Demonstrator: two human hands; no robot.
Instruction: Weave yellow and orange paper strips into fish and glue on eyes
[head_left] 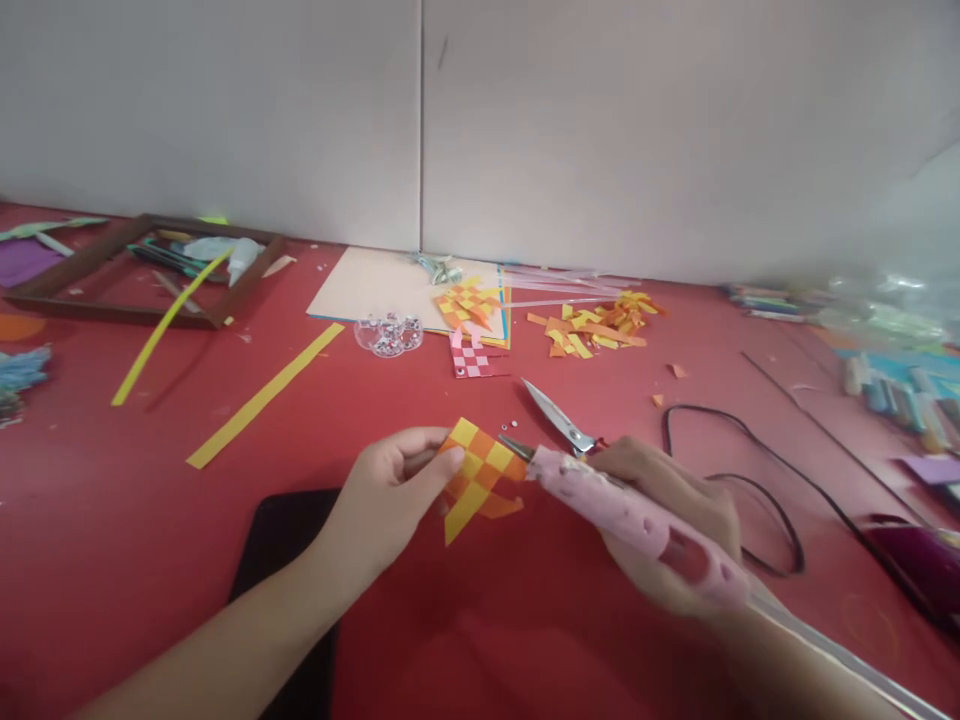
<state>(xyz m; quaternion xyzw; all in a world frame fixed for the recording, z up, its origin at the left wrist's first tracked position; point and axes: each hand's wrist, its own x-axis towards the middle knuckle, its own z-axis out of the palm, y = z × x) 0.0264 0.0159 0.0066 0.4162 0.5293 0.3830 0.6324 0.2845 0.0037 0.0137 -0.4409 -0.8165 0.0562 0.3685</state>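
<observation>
Yellow-and-orange weave (486,468) sits pinched between your left fingers (433,480); your right fingers (634,462) grip the glue gun (619,515). Steady its tip (516,447) beside the left ones, dabbing sparingly.

- Two hands: one left hand (397,480), one right hand (675,505)
- One pink glue gun (622,515)
- One orange-and-yellow woven piece (480,465) between the hands
- One pink checkered piece (470,358) on the counter (420,620)
- One pair of scissors (556,414)
- Two long yellow strips (266,394)
- Two loose googly eyes (514,424)
- One brown frame (112,311)
- One white glue bottle (243,260)
- One heap of paper scraps (596,328), too jumbled to count
</observation>
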